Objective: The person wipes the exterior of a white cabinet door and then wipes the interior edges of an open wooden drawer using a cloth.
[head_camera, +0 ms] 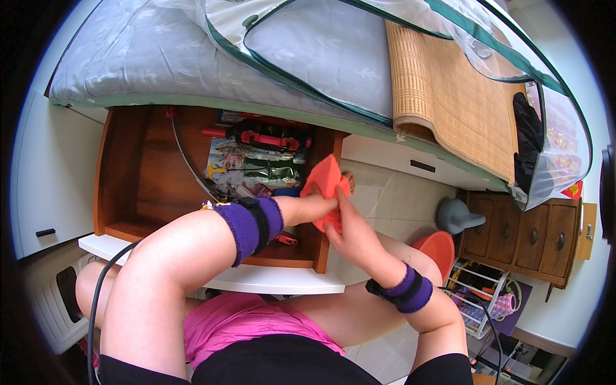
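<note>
An orange-red cloth (328,172), folded to a peak at the top, is held in both hands over the right side wall of an open wooden drawer (156,159). My left hand (320,206) grips it from the left, with part of the hand hidden by the cloth and the other hand. From the right, my right hand (349,222) pinches the cloth between thumb and fingers. Inside the drawer lie a red-and-black device (269,139), several printed packets (231,150), a yellow-handled item (215,170) and a small red object (288,239). A long curved strip (180,142) leans there too.
Behind the drawer is a bed (144,62) with a mosquito net (481,29) and a rolled woven mat (442,91). At right stand an orange basin (440,252), a grey plastic vessel (452,216), a wooden cabinet (519,236) and a white rack (481,298). A black cable (98,293) runs at left.
</note>
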`<state>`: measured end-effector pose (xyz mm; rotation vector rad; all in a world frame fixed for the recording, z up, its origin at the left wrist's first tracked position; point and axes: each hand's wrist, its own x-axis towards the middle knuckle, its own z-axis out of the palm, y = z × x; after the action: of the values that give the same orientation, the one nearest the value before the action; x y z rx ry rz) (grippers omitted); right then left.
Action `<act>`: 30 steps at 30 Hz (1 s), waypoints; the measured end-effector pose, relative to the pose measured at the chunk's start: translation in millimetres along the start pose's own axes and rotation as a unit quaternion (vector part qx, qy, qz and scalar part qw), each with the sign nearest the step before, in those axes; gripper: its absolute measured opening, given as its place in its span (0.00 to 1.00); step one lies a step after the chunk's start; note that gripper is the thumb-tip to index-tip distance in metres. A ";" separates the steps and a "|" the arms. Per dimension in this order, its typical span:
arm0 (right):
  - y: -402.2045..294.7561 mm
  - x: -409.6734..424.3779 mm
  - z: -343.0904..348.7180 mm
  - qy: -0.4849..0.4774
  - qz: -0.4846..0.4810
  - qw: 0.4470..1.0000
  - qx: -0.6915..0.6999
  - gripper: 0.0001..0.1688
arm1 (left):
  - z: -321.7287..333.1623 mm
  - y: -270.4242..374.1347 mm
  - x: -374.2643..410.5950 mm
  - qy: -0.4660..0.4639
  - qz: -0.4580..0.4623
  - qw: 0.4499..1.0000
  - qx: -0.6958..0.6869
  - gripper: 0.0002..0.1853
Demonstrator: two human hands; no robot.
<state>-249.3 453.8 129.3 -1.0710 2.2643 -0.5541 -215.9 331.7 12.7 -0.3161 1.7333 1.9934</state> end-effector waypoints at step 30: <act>-16.9 -64.9 2.4 -0.125 -0.134 0.983 0.012 0.11 | 1.2 13.6 -110.3 -0.245 -0.195 0.810 0.496 0.26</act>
<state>-204.6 495.1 157.8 -1.3641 1.9058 -0.5202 -127.6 309.6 76.5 0.1874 1.8780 0.6101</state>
